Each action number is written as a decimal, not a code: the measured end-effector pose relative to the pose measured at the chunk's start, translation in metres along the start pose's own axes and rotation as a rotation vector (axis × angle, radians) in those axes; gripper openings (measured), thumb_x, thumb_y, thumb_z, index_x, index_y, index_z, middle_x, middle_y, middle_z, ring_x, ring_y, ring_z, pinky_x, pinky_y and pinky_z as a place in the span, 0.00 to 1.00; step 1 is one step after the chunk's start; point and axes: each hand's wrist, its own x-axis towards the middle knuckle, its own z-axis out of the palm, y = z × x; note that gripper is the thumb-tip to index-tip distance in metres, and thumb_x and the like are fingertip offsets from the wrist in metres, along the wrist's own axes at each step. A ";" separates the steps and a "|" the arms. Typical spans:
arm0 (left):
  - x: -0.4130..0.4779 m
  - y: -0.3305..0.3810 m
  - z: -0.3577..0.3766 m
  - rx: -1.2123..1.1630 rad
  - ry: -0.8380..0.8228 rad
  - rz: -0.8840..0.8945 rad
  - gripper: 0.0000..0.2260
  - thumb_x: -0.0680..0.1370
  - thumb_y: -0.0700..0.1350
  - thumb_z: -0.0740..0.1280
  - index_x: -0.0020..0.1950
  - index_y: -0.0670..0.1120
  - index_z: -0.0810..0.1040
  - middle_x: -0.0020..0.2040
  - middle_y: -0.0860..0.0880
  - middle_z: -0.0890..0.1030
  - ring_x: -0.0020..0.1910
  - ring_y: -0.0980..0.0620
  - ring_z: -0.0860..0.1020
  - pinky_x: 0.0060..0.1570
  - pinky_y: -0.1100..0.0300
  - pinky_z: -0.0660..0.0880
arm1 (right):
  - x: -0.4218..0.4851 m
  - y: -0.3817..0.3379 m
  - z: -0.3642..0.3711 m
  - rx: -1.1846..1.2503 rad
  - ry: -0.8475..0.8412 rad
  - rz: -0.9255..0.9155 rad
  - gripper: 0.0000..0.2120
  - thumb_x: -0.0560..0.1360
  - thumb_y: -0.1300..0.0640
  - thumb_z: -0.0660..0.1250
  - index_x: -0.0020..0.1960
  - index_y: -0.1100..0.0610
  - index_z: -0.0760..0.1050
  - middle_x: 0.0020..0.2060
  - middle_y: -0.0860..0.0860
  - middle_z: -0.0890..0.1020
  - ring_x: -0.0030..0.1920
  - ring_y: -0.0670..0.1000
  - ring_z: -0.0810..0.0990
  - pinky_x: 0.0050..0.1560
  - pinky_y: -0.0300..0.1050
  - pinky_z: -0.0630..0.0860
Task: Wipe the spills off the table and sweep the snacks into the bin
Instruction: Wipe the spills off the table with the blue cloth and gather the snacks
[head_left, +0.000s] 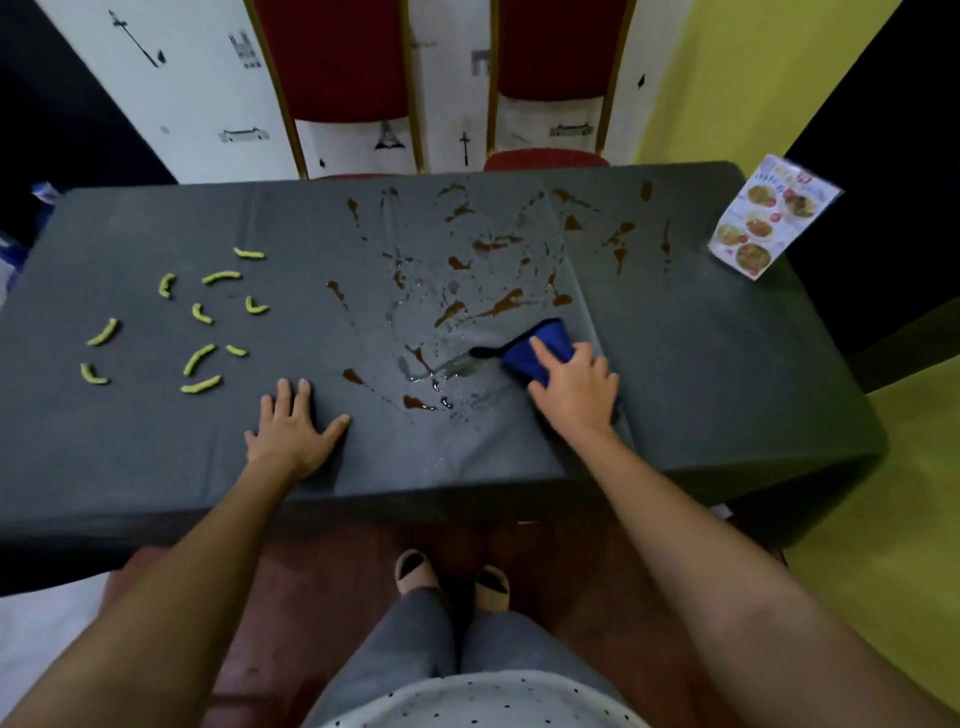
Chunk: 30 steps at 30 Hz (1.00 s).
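Observation:
A dark grey cloth covers the table (727, 374). Brown sauce spills (498, 306) and clear wet drops are spread across its middle and far right. Several yellow-green curved snacks (200, 358) lie scattered on the left part. My right hand (574, 387) presses a blue cloth (545, 343) flat onto the table at the right edge of the spills. My left hand (293, 423) rests palm down with fingers spread on the tablecloth near the front edge, right of the snacks, holding nothing. No bin is in view.
A printed food menu card (769, 218) lies at the far right corner, partly over the edge. Two red chairs (337, 67) with gold frames stand behind the far edge. My legs and feet (452, 577) are below the near edge.

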 end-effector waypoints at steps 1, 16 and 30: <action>0.000 0.000 0.000 0.000 0.000 0.004 0.38 0.75 0.67 0.55 0.78 0.52 0.43 0.79 0.50 0.41 0.77 0.45 0.44 0.71 0.36 0.51 | 0.002 0.015 -0.002 0.001 0.007 0.056 0.29 0.75 0.39 0.62 0.74 0.38 0.58 0.63 0.58 0.69 0.58 0.61 0.71 0.57 0.56 0.69; -0.002 -0.006 -0.006 0.137 0.152 0.106 0.38 0.72 0.72 0.51 0.76 0.52 0.55 0.76 0.46 0.56 0.74 0.41 0.55 0.71 0.34 0.44 | -0.034 -0.101 0.015 -0.024 -0.018 0.025 0.32 0.75 0.39 0.61 0.75 0.43 0.54 0.63 0.61 0.67 0.56 0.60 0.70 0.55 0.56 0.68; 0.028 -0.053 -0.004 0.091 0.139 0.372 0.33 0.74 0.70 0.50 0.74 0.55 0.58 0.79 0.51 0.48 0.77 0.46 0.44 0.72 0.38 0.47 | 0.011 -0.080 0.002 0.049 -0.013 0.593 0.30 0.76 0.40 0.60 0.76 0.40 0.55 0.66 0.62 0.65 0.60 0.64 0.69 0.59 0.59 0.67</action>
